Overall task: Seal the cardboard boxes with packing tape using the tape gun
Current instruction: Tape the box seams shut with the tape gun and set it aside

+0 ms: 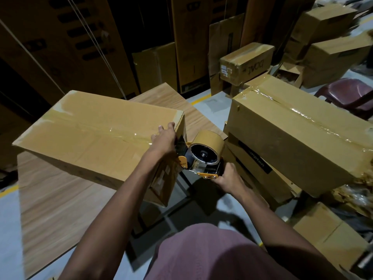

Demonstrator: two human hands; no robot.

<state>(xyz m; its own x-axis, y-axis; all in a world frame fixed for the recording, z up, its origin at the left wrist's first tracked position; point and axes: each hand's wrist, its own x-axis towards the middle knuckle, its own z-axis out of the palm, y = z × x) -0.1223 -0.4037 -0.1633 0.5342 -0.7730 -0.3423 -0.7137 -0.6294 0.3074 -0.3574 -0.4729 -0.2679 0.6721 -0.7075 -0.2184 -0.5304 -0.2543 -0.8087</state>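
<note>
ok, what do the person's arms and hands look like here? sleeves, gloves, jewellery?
Both forearms are bare, with no sleeves in view and no gloves. The left hand wears what looks like a thin ring on one finger. The right hand shows no ring or watch that I can make out. No wristbands or markings on either arm. A dusky pink garment fills the bottom of the frame.

Dim light, blurred edges, wide-angle distortion

Dim room: wood-grain table (60, 199), grey floor (8, 229), maroon chair (351, 96) at right.
</note>
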